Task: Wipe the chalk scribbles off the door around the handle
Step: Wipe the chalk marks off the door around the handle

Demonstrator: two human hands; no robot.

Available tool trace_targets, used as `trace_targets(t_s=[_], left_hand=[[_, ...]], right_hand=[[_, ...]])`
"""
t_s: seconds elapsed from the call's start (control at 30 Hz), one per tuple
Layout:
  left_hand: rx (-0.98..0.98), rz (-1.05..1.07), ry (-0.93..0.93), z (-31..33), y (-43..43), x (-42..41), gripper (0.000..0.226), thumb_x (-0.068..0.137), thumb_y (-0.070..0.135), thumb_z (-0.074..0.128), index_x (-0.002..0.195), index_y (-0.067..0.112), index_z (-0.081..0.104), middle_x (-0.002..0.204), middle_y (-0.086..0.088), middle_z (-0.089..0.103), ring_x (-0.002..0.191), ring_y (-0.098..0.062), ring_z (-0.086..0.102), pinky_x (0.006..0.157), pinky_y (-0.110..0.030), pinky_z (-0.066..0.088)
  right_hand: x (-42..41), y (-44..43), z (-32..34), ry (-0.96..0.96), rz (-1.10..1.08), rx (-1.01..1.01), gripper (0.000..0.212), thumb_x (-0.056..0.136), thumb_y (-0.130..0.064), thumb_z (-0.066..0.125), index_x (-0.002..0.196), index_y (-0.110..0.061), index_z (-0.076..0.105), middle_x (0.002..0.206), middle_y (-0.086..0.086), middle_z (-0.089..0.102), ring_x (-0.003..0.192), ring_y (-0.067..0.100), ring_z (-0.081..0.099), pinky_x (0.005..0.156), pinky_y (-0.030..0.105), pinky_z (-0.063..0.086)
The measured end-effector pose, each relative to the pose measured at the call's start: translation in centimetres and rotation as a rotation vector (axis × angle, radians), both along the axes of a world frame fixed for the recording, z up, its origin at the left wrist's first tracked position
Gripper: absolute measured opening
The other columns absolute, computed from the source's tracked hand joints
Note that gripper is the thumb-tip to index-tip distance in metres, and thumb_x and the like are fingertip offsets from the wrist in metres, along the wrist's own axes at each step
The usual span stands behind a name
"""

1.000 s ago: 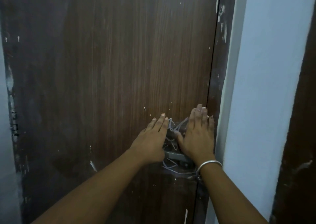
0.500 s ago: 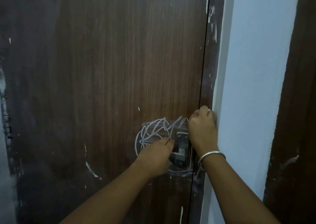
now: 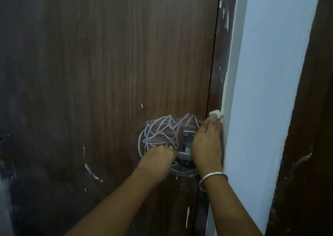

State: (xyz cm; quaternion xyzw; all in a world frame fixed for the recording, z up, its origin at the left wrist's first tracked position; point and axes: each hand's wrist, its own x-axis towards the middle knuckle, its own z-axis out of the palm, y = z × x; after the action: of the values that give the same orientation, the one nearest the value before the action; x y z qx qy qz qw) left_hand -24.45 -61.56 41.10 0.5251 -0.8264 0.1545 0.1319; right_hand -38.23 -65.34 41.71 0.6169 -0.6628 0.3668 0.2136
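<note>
Chalk scribbles [image 3: 160, 133] sit half hidden behind left hand [image 3: 156, 159], its curled fingers' grip unclear; right hand [image 3: 207, 145] pinches white wad [image 3: 215, 113].

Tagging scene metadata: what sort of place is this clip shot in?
Likely indoors in a home or similar building, at a doorway: dark wood-grain door with a metal handle and chalk scribbles, paint-flecked door frame, pale painted wall beside it.

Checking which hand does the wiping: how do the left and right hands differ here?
The left hand curls round the door handle, over the chalk scribbles; the right hand reaches higher, at the edge of the door. The right pinches a white wad; the left has none. Only the right wrist wears a bangle. Both are bare.
</note>
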Motion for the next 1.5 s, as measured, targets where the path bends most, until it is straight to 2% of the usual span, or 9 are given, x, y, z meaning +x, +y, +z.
trace_targets(t_s=[0.1,0.33,0.53,0.6,0.93,1.17,1.33,1.43,1.5], left_hand=[[0.012,0.032,-0.062,0.0,0.3,-0.3,0.043,0.090,0.006,0.049,0.132,0.012,0.046,0.135,-0.010,0.048,0.123,-0.025,0.048,0.101,-0.040,0.043],[0.069,0.036,-0.102,0.1,0.7,-0.5,0.049,0.088,0.002,0.049,0.136,0.009,0.041,0.141,-0.014,0.042,0.129,-0.027,0.041,0.105,-0.039,0.038],[0.102,0.037,-0.040,0.1,1.0,-0.5,0.051,0.086,0.002,0.051,0.136,0.011,0.042,0.141,-0.012,0.042,0.129,-0.026,0.042,0.106,-0.040,0.038],[0.096,0.048,-0.041,0.0,1.1,-0.6,0.053,0.086,0.002,0.052,0.137,0.011,0.040,0.143,-0.012,0.041,0.130,-0.026,0.040,0.107,-0.040,0.037],[0.093,0.018,-0.033,-0.3,0.9,-0.1,0.066,0.083,0.000,0.055,0.143,0.013,0.030,0.150,-0.011,0.032,0.137,-0.025,0.031,0.110,-0.039,0.030],[0.066,0.048,-0.070,-0.9,1.0,-0.2,0.072,0.086,-0.003,0.047,0.148,0.011,0.014,0.158,-0.011,0.013,0.144,-0.024,0.015,0.114,-0.037,0.020],[0.014,0.065,-0.203,-0.9,0.9,0.0,0.071,0.087,0.000,0.046,0.149,0.010,0.011,0.158,-0.011,0.013,0.145,-0.025,0.015,0.116,-0.044,0.014],[0.015,0.071,-0.205,-0.9,1.0,0.0,0.071,0.087,0.000,0.045,0.149,0.010,0.012,0.158,-0.012,0.013,0.144,-0.025,0.015,0.117,-0.045,0.014],[0.016,0.071,-0.209,-0.9,1.1,-0.1,0.072,0.086,0.000,0.046,0.149,0.010,0.011,0.158,-0.011,0.013,0.144,-0.025,0.015,0.116,-0.044,0.013]], right_hand=[[-0.2,0.1,-0.5,-0.056,0.058,0.013,0.081,0.086,-0.011,0.056,0.146,0.000,0.002,0.156,0.016,-0.001,0.143,0.032,0.001,0.110,0.036,0.012],[-1.0,-0.9,1.7,-0.014,0.109,-0.024,0.088,0.082,-0.007,0.054,0.144,0.001,-0.007,0.154,0.017,-0.013,0.141,0.035,-0.011,0.116,0.045,0.015],[-1.2,0.3,-4.9,-0.061,0.161,0.077,0.097,0.084,-0.002,0.057,0.136,-0.008,-0.024,0.152,0.010,-0.022,0.138,0.026,-0.019,0.113,0.037,-0.001],[-1.1,0.6,-6.3,-0.080,0.157,0.107,0.098,0.083,-0.003,0.059,0.139,-0.007,-0.022,0.151,0.008,-0.024,0.137,0.024,-0.021,0.111,0.035,-0.004],[-1.5,-1.2,-2.8,-0.009,0.101,0.005,0.087,0.084,-0.004,0.058,0.145,0.001,-0.003,0.155,0.017,-0.004,0.142,0.034,-0.005,0.116,0.044,0.010],[-1.2,0.5,-8.3,-0.110,0.156,0.093,0.090,0.082,0.003,0.057,0.145,-0.003,-0.007,0.156,0.012,-0.009,0.142,0.029,-0.007,0.114,0.037,0.010],[-1.5,-0.2,-5.3,-0.109,0.196,0.071,0.098,0.080,-0.003,0.065,0.145,-0.003,-0.009,0.155,0.012,-0.014,0.140,0.027,-0.015,0.115,0.038,0.008],[-1.7,-1.0,-3.6,-0.068,0.174,0.024,0.092,0.081,0.000,0.061,0.145,-0.001,-0.005,0.156,0.014,-0.010,0.141,0.030,-0.012,0.116,0.044,0.015],[-1.6,-1.2,-4.2,-0.066,0.160,-0.007,0.089,0.081,0.004,0.058,0.145,-0.001,-0.004,0.156,0.013,-0.009,0.140,0.029,-0.013,0.115,0.043,0.011]])
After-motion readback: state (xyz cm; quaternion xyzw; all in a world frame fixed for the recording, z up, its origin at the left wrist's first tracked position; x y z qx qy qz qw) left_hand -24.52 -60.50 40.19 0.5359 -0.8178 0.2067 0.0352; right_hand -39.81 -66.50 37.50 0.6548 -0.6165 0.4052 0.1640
